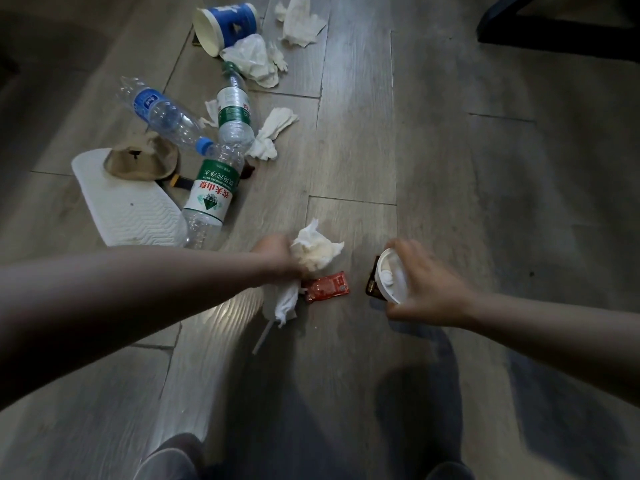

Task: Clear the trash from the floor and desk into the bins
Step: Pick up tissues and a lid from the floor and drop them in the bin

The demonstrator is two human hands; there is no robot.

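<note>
- The floor (450, 150) is laid in grey wood-look planks.
- A paper cup (228, 26), blue and white, lies on its side at the far end.
- One crumpled tissue (254, 60) lies just beside the cup's mouth, and a second tissue (301, 22) lies to the cup's right.
- Three clear bottles lie on their sides in a cluster: a blue-label bottle (162, 112), a green-label bottle (233, 112) and a red-and-green-label bottle (211, 192).
- A third tissue (273, 133) lies just right of the green-label bottle.
- A white tray (128, 206) lies at the left, against the red-and-green-label bottle.
- A red sachet (327, 287) lies flat near the middle, with a straw (261, 336) nearby.

Sauce packet (327, 288) on floor (450, 168) between tissue wad (317, 252), left, and cup (391, 280), right; bottles (211, 192) behind, further left.
</note>
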